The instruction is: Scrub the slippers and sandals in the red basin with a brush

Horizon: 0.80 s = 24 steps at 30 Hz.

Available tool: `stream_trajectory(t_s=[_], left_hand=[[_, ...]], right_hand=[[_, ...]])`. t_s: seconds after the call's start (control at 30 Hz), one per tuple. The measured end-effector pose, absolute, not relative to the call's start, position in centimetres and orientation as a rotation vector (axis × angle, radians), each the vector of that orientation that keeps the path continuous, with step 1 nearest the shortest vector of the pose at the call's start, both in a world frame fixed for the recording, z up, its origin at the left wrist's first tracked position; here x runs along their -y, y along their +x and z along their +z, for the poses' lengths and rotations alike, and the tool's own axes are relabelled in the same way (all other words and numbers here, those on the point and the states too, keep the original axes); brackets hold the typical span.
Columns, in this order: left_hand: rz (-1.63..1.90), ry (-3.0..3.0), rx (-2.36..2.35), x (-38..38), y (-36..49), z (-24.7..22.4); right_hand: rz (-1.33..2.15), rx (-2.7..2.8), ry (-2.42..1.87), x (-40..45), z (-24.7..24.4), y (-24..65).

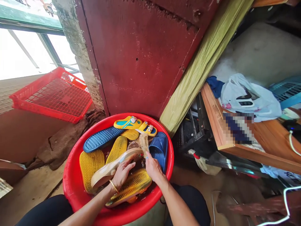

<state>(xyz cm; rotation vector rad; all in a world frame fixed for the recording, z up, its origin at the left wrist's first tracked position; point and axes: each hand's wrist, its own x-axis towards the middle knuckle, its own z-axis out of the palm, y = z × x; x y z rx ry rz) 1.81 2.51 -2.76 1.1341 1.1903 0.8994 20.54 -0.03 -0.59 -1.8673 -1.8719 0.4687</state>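
Note:
My left hand (122, 173) grips a pale beige slipper (105, 171), which is tilted over a red tub (70, 175). Closed around the lower end of a scrubbing brush (144, 142) is my right hand (154, 167); the brush's tan bristles show above the fingers, near the slipper's tip. Under and around my hands lie several yellow slippers with zigzag soles, one (135, 183) just below my left hand. A blue slipper (103, 139) rests sole up at the back left. Another blue slipper (160, 150) leans by the right wall, near a yellow slipper with cartoon figures (147, 128).
A dark red door (138, 62) stands directly behind the tub. To the left is a red plastic crate (56, 97). On the right, a wooden table (270, 135) bears a white plastic bag (249, 97). A yellow-green curtain (202, 72) hangs beside the door.

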Motion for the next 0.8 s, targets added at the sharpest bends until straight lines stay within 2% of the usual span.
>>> stream_trajectory(t_s=[0.17,0.27,0.47,0.7,0.8], left_hand=[[0.903,1.252,-1.103,-2.5,1.9,-2.7],[0.882,1.240,-1.101,-2.6,1.8,-2.5],[0.916,1.211,-1.223,-2.8,1.5,-3.2],[0.799,1.524,-1.133,-2.3,2.0,-3.3],[0.738,1.520,-1.147,-2.2,2.0,-3.3]], right_hand=[[0.433,2.058,-1.723,0.5,0.8,18.2],[0.410,2.199,-1.809,0.2,1.5,17.2],[0.431,2.006,-2.056,-0.4,0.6,20.0],[0.519,2.169,-1.762,0.2,0.6,18.6],[0.534,2.204,-1.913,0.0,0.8,18.5]])
